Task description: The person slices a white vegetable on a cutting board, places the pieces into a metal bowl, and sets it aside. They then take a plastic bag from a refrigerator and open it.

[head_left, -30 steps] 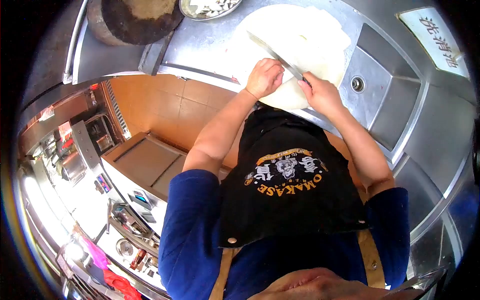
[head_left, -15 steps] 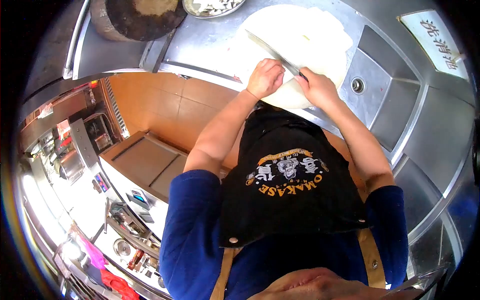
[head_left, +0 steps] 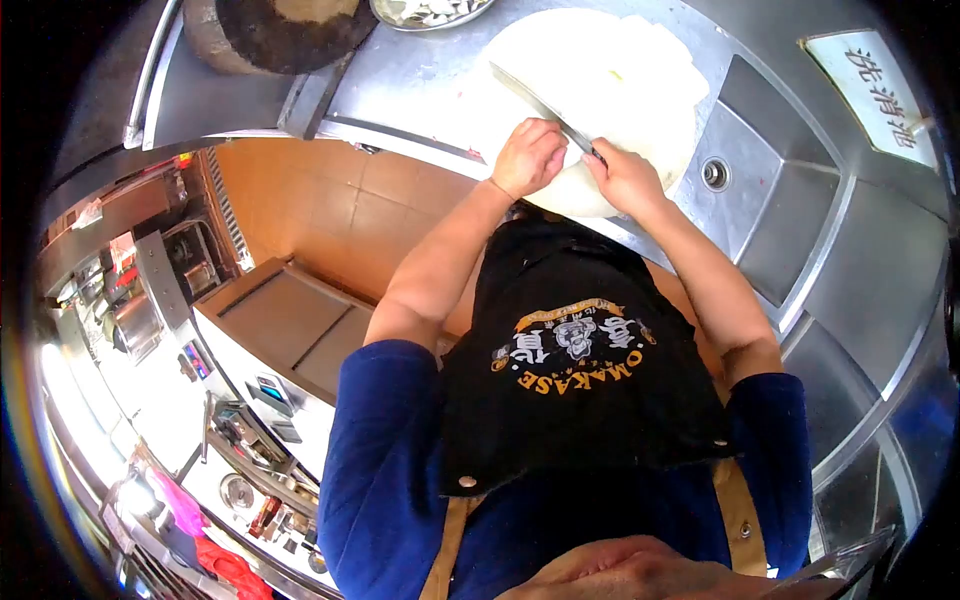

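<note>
My right hand (head_left: 630, 180) is closed round the dark handle of a knife (head_left: 537, 102), whose long blade points up and to the left over a round white cutting board (head_left: 640, 120). Close to the left side of the blade is my left hand (head_left: 530, 158), its fingers curled in and pressed together at the near part of the board. What those fingers hold, if anything, is hidden. Glare washes out most of the board, and only a small yellowish-green bit (head_left: 616, 74) shows on it.
A metal dish of pale sliced pieces (head_left: 432, 12) stands at the top edge. Left of it sits a round, dark-topped wooden block (head_left: 285, 35). To the right lies a steel sink (head_left: 760, 190) with a drain. A sign (head_left: 872, 95) stands behind it.
My right hand has shifted slightly left with the knife handle, and the handle has come closer to my left hand. My left hand stays almost in place.
</note>
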A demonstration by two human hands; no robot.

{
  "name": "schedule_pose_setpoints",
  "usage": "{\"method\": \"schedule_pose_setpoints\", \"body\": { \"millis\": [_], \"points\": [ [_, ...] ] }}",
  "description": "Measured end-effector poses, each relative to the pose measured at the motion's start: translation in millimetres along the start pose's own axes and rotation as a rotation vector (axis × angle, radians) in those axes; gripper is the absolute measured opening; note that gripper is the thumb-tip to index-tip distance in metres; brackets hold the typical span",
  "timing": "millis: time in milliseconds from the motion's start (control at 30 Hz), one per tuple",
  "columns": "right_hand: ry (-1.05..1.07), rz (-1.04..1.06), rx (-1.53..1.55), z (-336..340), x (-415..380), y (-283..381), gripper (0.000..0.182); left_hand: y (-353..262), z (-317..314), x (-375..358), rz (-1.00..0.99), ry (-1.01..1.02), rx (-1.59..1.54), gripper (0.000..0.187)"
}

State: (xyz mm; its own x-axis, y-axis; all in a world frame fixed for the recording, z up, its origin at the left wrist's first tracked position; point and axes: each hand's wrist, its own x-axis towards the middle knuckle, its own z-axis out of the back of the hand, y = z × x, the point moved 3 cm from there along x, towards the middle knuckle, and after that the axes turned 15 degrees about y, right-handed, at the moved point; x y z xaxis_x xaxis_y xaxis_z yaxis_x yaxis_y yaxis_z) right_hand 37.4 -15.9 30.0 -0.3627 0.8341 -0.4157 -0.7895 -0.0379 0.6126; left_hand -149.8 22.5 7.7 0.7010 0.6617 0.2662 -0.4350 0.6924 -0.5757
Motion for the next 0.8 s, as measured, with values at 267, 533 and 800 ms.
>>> {"method": "schedule_pose_setpoints", "body": {
  "millis": [267, 533, 800],
  "points": [
    [0.032, -0.041, 0.020, 6, -9, 10, 0.029, 0, 1, -5, 0.001, 0.022, -0.014, 0.021],
    [0.046, -0.026, 0.008, 3, -8, 15, 0.030, -3, 6, -12, 0.035, 0.061, -0.002, 0.021],
    [0.058, -0.018, 0.007, 7, -12, 25, 0.031, 1, 8, -19, 0.017, 0.079, -0.022, 0.022]
  ]
}}
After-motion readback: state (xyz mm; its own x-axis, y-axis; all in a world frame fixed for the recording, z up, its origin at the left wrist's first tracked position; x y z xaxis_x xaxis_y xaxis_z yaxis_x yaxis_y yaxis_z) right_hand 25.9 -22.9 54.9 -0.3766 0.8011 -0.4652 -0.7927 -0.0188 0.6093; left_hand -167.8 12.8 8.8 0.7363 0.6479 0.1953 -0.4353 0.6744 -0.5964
